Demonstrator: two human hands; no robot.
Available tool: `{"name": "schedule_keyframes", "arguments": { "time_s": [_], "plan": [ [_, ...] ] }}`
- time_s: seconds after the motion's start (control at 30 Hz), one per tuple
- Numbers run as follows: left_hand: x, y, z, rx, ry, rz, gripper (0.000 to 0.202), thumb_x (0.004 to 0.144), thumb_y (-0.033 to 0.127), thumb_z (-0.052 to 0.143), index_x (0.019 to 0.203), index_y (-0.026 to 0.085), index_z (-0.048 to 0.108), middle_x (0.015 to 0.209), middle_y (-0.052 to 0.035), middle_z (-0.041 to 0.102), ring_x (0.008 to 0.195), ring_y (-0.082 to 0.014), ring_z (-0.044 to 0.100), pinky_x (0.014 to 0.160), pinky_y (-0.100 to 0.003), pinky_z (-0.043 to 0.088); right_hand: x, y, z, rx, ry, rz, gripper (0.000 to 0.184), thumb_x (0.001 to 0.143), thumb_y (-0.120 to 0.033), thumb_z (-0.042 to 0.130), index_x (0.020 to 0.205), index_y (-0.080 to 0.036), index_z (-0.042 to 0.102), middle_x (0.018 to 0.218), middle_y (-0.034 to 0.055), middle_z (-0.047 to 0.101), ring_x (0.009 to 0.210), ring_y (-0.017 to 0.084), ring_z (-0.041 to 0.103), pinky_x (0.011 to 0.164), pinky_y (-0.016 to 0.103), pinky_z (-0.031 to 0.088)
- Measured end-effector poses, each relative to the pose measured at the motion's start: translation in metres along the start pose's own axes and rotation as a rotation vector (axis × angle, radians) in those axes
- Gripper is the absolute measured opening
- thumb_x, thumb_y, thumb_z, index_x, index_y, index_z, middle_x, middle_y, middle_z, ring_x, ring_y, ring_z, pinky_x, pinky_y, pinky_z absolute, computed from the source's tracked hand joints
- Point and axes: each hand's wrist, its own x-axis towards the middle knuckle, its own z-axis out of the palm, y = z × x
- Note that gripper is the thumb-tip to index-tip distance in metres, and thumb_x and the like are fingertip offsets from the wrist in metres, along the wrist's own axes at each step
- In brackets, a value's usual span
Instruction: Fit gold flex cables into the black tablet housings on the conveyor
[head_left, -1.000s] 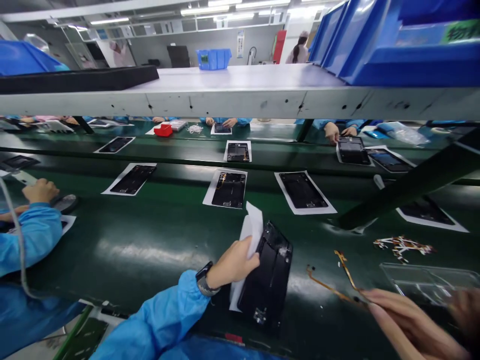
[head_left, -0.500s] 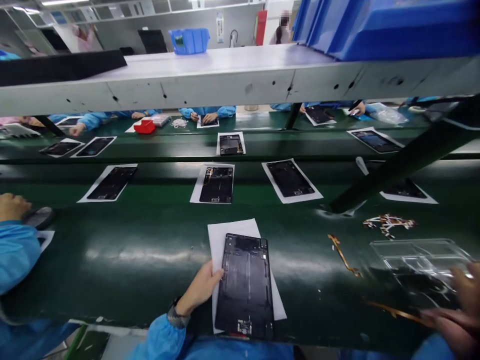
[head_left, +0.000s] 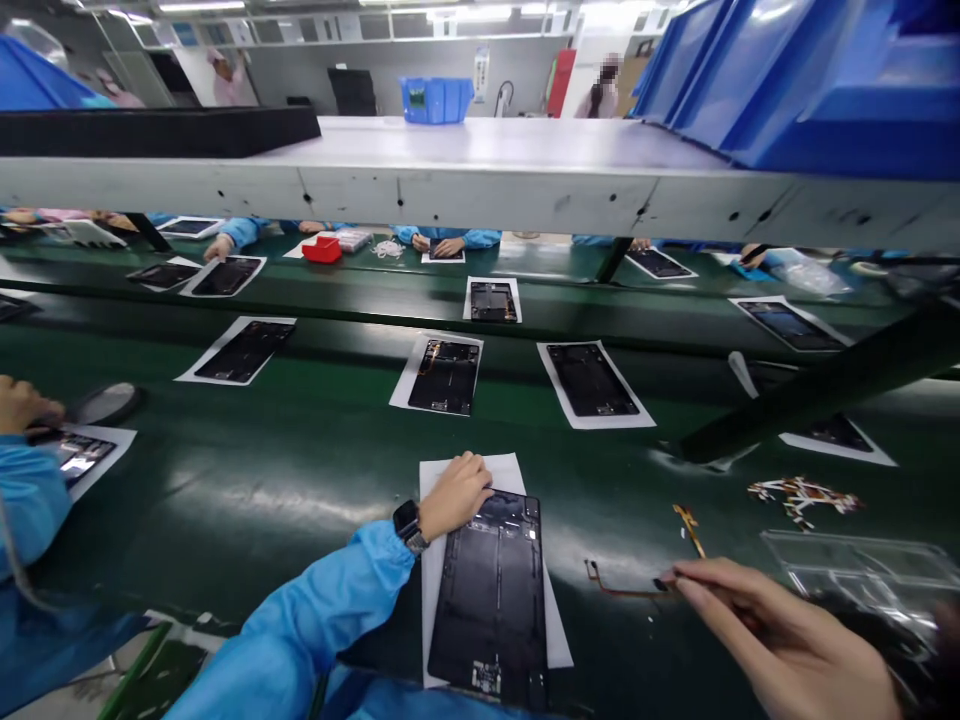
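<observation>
A black tablet back shell [head_left: 491,595] lies flat on a white paper sheet [head_left: 556,640] on the green belt, right in front of me. My left hand [head_left: 454,495] rests with curled fingers on the shell's top left corner. My right hand [head_left: 780,630] pinches the end of a thin orange flex cable [head_left: 622,590] that trails on the belt to the right of the shell. A second orange flex cable [head_left: 688,525] lies just beyond it.
A clear plastic tray [head_left: 862,570] and a small heap of cable scraps [head_left: 802,495] sit at the right. More shells on paper [head_left: 446,375] ride the belt ahead. A co-worker's blue sleeve [head_left: 30,490] is at the left; a grey shelf [head_left: 480,170] hangs overhead.
The shell, held tilted with its paper one second ago, now lies flat on the paper. My left hand moved from its left edge up to its top corner. My right hand came forward with the cable.
</observation>
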Motion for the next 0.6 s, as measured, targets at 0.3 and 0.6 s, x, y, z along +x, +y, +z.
{"name": "schedule_keyframes", "arguments": {
  "time_s": [0.3,0.6],
  "plan": [
    [-0.004,-0.022,-0.003,0.058,-0.016,-0.042,0.015,0.098,0.015,0.041,0.091,0.015,0.054,0.107,-0.0096,0.054,0.099,-0.0234,0.046,0.085,-0.038,0.039,-0.014,0.009,-0.012,0.009,-0.079,0.1,0.03,0.076,-0.048,0.072,0.089,-0.02,0.076,0.086,0.0061,0.075,0.072,0.021,0.071,0.058,0.022,0.056],
    [0.004,-0.03,-0.01,0.085,-0.098,-0.162,0.023,0.092,0.028,0.059,0.109,0.013,0.054,0.101,-0.0098,0.062,0.091,-0.0256,0.056,0.08,-0.038,0.043,-0.004,0.005,-0.003,0.065,-0.108,0.107,0.029,0.074,-0.046,0.074,0.088,-0.021,0.075,0.084,0.0061,0.075,0.068,0.021,0.071,0.059,0.023,0.057]
  ]
}}
